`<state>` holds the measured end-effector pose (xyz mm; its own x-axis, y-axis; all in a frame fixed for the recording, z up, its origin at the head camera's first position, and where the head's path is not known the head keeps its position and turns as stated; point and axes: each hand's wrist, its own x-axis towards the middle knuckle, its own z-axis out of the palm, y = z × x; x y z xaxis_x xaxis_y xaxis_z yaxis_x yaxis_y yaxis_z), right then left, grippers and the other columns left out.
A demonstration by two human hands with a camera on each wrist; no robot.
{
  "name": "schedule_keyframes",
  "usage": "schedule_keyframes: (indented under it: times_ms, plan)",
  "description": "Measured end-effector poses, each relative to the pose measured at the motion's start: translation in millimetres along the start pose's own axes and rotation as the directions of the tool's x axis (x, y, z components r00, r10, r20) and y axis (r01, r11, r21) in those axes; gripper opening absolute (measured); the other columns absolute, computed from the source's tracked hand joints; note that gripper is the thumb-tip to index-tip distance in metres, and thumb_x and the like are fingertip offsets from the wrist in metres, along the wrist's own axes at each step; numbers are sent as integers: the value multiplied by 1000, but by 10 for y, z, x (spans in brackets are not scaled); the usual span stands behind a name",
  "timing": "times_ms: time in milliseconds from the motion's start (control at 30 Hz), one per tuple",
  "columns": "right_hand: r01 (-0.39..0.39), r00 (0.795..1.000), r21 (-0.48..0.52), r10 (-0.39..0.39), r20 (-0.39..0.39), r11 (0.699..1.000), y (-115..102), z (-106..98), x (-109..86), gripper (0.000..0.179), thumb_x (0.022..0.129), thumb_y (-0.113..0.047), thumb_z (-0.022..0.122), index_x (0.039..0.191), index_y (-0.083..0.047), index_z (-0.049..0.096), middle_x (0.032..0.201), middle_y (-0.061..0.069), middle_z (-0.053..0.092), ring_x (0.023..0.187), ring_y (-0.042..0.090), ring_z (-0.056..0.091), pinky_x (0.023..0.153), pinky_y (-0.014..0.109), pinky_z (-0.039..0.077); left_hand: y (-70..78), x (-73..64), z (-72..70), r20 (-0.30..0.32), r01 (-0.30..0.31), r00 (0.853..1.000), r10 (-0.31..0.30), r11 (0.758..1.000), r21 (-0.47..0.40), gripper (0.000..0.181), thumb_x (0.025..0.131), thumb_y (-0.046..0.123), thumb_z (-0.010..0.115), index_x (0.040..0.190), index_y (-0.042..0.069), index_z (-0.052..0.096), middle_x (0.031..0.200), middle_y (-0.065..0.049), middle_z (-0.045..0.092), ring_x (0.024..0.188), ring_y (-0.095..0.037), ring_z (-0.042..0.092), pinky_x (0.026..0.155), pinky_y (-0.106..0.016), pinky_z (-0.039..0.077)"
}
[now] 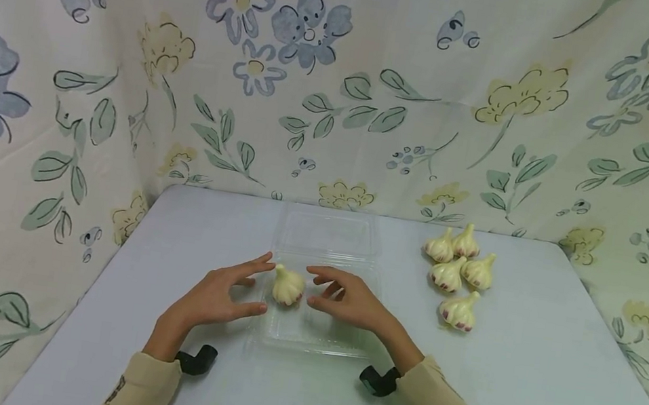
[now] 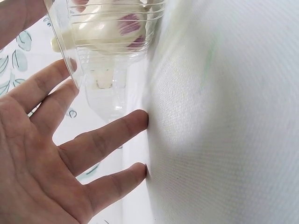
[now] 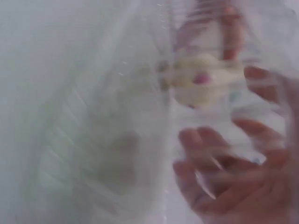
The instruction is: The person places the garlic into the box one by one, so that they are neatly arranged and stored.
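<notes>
The left hand (image 1: pixel 220 295) is spread, fingers extended and holding nothing, two of its fingertips resting on the tabletop and others at the near rim. The right hand (image 1: pixel 351 298) is loosely bent and likewise holds nothing. Between them, just past the left fingertips and apart from the right ones, a cream-white, purple-marked garlic bulb (image 1: pixel 289 287) stands stem up inside a clear, rectangular, ribbed plastic container (image 1: pixel 315 338). Its flat transparent lid (image 1: pixel 327 230) lies folded open beyond both hands. Below each wrist sits a small black curved device (image 1: pixel 199 360), next to beige sleeves (image 1: pixel 146 388). Well to the right of the right hand and farther off, five more cream garlic bulbs (image 1: pixel 446 275) cluster on the white tabletop (image 1: pixel 524 366). Beyond everything hangs a cream floral cloth (image 1: pixel 349 62).
</notes>
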<state>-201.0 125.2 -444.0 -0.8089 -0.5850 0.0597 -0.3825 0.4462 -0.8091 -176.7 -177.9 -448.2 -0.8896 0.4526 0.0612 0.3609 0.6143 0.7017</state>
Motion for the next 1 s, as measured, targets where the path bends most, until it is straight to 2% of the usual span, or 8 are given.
schedule_keyframes:
  times_ms: [200, 333, 567, 667, 833, 1000]
  plan:
    - [39, 997, 48, -36, -68, 998, -12, -176, -162, 46, 96, -25, 72, 140, -15, 62, 131, 17, 68, 103, 20, 70, 89, 35, 57, 4, 12, 15, -6, -8, 1000, 9, 1000, 11, 74, 87, 40, 80, 153, 32, 47, 166, 11, 32, 122, -33, 68, 107, -63, 45]
    - [64, 982, 24, -58, -182, 998, -4, -248, -279, 39, 95, -24, 73, 133, -19, 67, 126, 10, 71, 101, 17, 70, 87, 32, 57, 0, 2, 16, -10, -8, 1000, 8, 1000, 25, 75, 87, 41, 80, 153, 32, 47, 166, 12, 32, 122, -33, 68, 108, -65, 43]
    - [76, 917, -2, -71, -394, 997, 54, -366, -495, 29, 95, -19, 73, 124, -25, 71, 120, -3, 73, 106, 21, 67, 91, 36, 54, -3, -7, 20, -20, -27, 999, 28, 999, 30, 74, 88, 41, 80, 154, 31, 46, 167, 11, 31, 121, -34, 68, 107, -64, 45]
    - [60, 891, -5, -55, -450, 998, 89, -453, -566, 27, 95, -17, 73, 122, -24, 71, 118, -2, 74, 108, 21, 66, 94, 31, 51, -5, -1, 23, -26, -33, 999, 34, 999, 26, 74, 88, 40, 79, 154, 30, 46, 167, 11, 31, 121, -34, 68, 107, -64, 45]
    - [23, 853, -14, -27, -522, 1000, 138, -612, -687, 26, 96, -15, 72, 121, -19, 72, 118, 7, 75, 109, 20, 65, 94, 22, 46, -4, -1, 30, -30, -40, 999, 41, 999, 24, 75, 89, 38, 79, 155, 27, 45, 168, 7, 31, 120, -36, 68, 106, -66, 45]
    - [-36, 799, -5, 26, -601, 999, 169, -772, -841, 26, 96, -17, 72, 122, -16, 73, 122, 7, 74, 108, 7, 63, 92, 19, 44, 4, -3, 32, -26, -24, 999, 24, 999, 33, 77, 89, 39, 78, 156, 24, 44, 168, 7, 29, 120, -37, 68, 106, -68, 44]
